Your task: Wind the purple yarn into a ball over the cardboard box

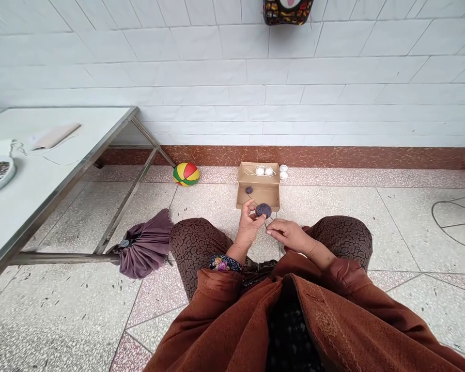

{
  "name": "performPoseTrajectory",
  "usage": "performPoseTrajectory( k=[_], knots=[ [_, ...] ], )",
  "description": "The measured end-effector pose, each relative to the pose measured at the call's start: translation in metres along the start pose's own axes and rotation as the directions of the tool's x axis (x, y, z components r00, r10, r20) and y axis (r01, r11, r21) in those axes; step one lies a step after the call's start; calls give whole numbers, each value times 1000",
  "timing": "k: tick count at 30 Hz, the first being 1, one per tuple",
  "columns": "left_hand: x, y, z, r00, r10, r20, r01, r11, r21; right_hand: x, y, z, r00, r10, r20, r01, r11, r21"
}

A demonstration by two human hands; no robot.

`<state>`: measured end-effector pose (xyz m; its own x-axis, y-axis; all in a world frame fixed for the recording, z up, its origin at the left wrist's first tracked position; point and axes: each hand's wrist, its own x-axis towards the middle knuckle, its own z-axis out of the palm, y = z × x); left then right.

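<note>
A grey-purple ball of yarn (263, 210) is held in my left hand (249, 225), its fingers closed around the lower left side. Just to the right, my right hand (289, 235) pinches a strand of the same yarn below the ball. Beyond my hands an open cardboard box (269, 196) lies on the floor. Inside its near half sits a smaller dark yarn ball (248, 190), from which a strand runs toward my left hand. Two white yarn balls (260, 170) rest in the far half of the box.
More white balls (283, 172) lie beside the box, by the tiled wall (217, 72). A coloured ball (186, 174) sits near a table (81, 139) on the left. A purple cloth bundle (147, 248) is by the table's leg. A wire frame (459, 226) stands at right.
</note>
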<state>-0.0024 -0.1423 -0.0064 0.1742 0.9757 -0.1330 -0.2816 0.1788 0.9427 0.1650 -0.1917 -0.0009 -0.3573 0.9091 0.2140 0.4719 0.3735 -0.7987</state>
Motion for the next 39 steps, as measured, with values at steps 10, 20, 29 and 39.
performPoseTrajectory(
  k=[10, 20, 29, 39],
  knots=[
    [-5, 4, 4, 955, -48, 291, 66, 996, -53, 54, 13, -47, 969, 43, -244, -51, 998, -25],
    [27, -1, -1, 1000, 27, -4, -27, 995, -101, 21, 27, 14, 994, 46, -99, -47, 999, -12],
    [17, -4, 2, 980, -63, 191, 75, 996, -57, 58, 20, -36, 966, -51, -252, 34, 997, -74],
    [9, -3, 9, 973, -158, 166, 206, 919, -335, 25, 49, 11, 928, 221, -300, -195, 974, 113]
  ],
)
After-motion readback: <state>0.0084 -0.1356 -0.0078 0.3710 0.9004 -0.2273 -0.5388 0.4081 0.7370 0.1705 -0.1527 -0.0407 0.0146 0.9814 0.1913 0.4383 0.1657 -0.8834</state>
